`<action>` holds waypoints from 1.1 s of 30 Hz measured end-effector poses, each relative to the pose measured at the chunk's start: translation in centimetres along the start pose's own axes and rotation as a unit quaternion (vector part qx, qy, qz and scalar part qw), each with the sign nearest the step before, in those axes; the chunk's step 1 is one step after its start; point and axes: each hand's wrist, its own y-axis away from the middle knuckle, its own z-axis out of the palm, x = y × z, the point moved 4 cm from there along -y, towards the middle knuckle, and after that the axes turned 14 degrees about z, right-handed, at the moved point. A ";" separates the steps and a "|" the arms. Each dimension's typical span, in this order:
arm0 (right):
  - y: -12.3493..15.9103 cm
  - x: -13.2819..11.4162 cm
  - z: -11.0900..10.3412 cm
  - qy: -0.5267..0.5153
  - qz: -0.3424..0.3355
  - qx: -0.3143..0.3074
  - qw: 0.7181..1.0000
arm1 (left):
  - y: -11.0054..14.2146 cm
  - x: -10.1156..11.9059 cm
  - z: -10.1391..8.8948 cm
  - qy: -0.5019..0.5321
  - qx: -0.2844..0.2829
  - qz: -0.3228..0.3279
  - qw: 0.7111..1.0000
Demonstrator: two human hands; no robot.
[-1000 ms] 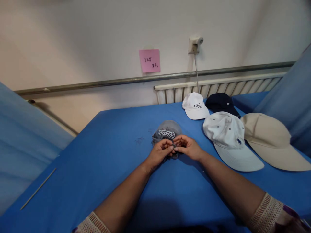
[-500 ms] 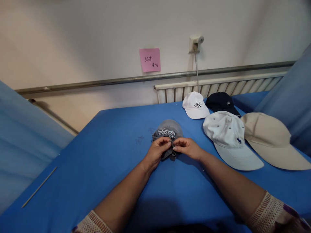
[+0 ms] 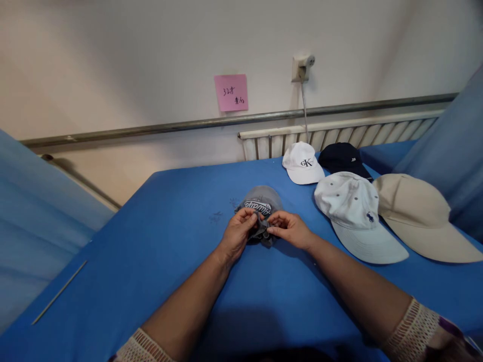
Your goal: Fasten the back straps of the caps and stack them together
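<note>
A grey cap [image 3: 259, 199] with white lettering lies on the blue cloth-covered table [image 3: 181, 236], its back facing me. My left hand [image 3: 237, 234] pinches the cap's rear strap from the left. From the right, my right hand [image 3: 290, 229] pinches the same strap, fingertips nearly meeting my left. The strap and its buckle are mostly hidden between my fingers.
To the right lie a white cap with a small blue logo [image 3: 354, 211], a beige cap [image 3: 415, 213], a white cap with black letters [image 3: 302, 163] and a dark navy cap [image 3: 341, 158]. A radiator [image 3: 339, 136], a wall socket [image 3: 302, 68] and a pink note [image 3: 231, 92] are behind.
My fingers have shifted slightly on the strap at the back of the grey cap, pulling it up a little; the cap stays in place.
</note>
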 end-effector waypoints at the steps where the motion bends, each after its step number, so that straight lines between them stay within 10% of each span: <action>1: 0.1 -0.1 0.0 0.002 -0.006 0.005 1.000 | 0.0 0.0 0.0 -0.006 -0.008 0.001 1.000; 33: 0.3 -0.6 -0.7 0.068 -0.063 0.118 0.989 | 0.1 -0.6 0.3 -0.203 -0.070 0.041 0.976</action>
